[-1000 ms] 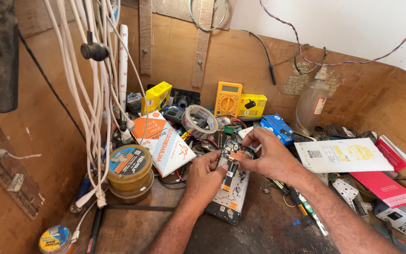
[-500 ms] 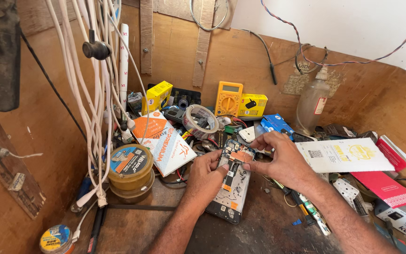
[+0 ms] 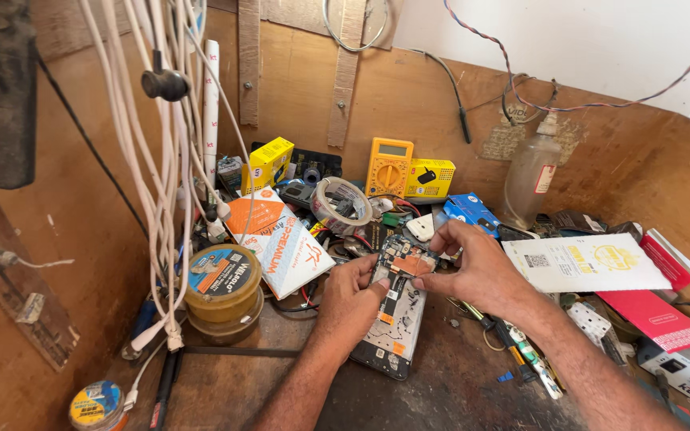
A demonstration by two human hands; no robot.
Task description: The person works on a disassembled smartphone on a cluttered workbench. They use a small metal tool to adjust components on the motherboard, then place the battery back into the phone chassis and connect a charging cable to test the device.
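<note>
Fingers of my right hand [image 3: 477, 267] pinch the top of the opened phone [image 3: 397, 311], which lies back-up on the bench between the round solder tin [image 3: 221, 281] and the screwdrivers [image 3: 521, 351]. My left hand [image 3: 353, 294] curls against its left edge; I cannot tell whether it grips. Both hands hide the upper board

The dark, scuffed tabletop [image 3: 457, 383] carries an opened phone [image 3: 393, 319] (back cover off). Left of the phone stand stacked solder tins [image 3: 221, 283]; behind it lie a tape roll [image 3: 341, 206] and yellow multimeter [image 3: 388, 168], with a white packet [image 3: 584, 263] to its right.
</note>
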